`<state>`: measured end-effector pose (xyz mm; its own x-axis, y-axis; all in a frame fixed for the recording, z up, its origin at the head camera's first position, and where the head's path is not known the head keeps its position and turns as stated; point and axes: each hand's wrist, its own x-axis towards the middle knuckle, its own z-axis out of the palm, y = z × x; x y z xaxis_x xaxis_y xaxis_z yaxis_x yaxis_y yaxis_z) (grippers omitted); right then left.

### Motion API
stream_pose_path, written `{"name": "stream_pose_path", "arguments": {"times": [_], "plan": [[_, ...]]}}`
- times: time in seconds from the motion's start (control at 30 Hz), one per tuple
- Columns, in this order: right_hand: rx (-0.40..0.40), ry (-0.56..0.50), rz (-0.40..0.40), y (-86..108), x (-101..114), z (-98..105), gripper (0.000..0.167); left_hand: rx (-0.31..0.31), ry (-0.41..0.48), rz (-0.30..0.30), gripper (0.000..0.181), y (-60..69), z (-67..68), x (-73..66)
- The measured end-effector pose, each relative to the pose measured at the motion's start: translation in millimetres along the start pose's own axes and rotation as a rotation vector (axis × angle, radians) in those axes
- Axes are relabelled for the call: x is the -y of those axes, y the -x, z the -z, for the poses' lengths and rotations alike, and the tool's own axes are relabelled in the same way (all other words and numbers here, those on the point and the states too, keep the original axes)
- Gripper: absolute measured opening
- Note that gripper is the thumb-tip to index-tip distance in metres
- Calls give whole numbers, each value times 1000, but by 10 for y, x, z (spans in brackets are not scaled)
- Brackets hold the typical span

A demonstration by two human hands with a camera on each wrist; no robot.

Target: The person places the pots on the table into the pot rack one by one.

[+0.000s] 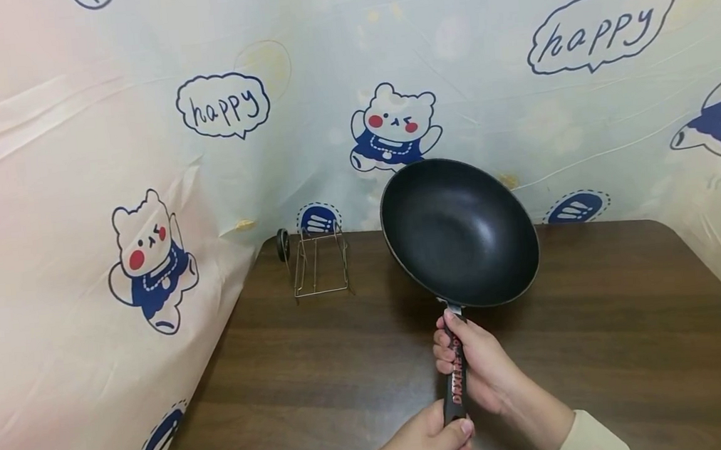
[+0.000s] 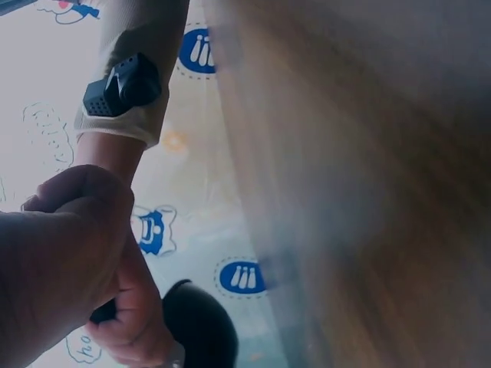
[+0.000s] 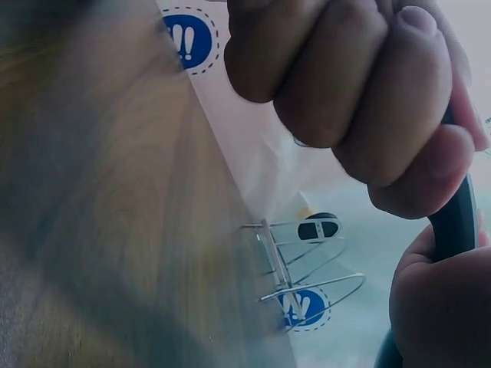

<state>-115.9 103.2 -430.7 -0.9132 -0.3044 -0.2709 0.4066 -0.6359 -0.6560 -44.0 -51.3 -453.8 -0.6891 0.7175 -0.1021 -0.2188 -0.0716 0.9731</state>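
Observation:
A black wok [image 1: 461,234] is held up above the table, tilted so its dark inside faces me. My right hand [image 1: 483,361] grips its black handle [image 1: 456,382] near the pan, the thumb lying along the top. Lower down, my left hand [image 1: 426,439] holds the handle's end. Red lettering shows on the handle between the two hands. In the left wrist view, part of the wok [image 2: 201,330] appears beyond the hands. Fingers curled round the handle fill the upper part of the right wrist view.
A wire rack [image 1: 319,264] stands at the table's back left, with a black round piece [image 1: 283,245] at its left side. Printed cloth [image 1: 305,37] hangs round the brown wooden table [image 1: 632,315] at the back and sides.

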Motion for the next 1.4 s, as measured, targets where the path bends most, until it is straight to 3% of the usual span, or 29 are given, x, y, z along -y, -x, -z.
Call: {"name": "stream_pose_path", "arguments": {"times": [0.23,0.53,0.83,1.17,1.4], "plan": [[30,-38,-6,-13,-6,10,23,-62,-317,-46,18,3,14,-34],[153,-163,-66,-58,-25,99,28,-143,-567,31,17,-19,20,-114],[241,-302,-130,-126,-76,168,37,-199,-851,-5,17,-14,-17,-84],[341,-351,-153,-205,-100,235,48,-331,-1062,-8,19,-7,-101,-45],[424,-359,-150,-219,-115,245,47,-381,-1098,-26,20,25,-132,5]]}}
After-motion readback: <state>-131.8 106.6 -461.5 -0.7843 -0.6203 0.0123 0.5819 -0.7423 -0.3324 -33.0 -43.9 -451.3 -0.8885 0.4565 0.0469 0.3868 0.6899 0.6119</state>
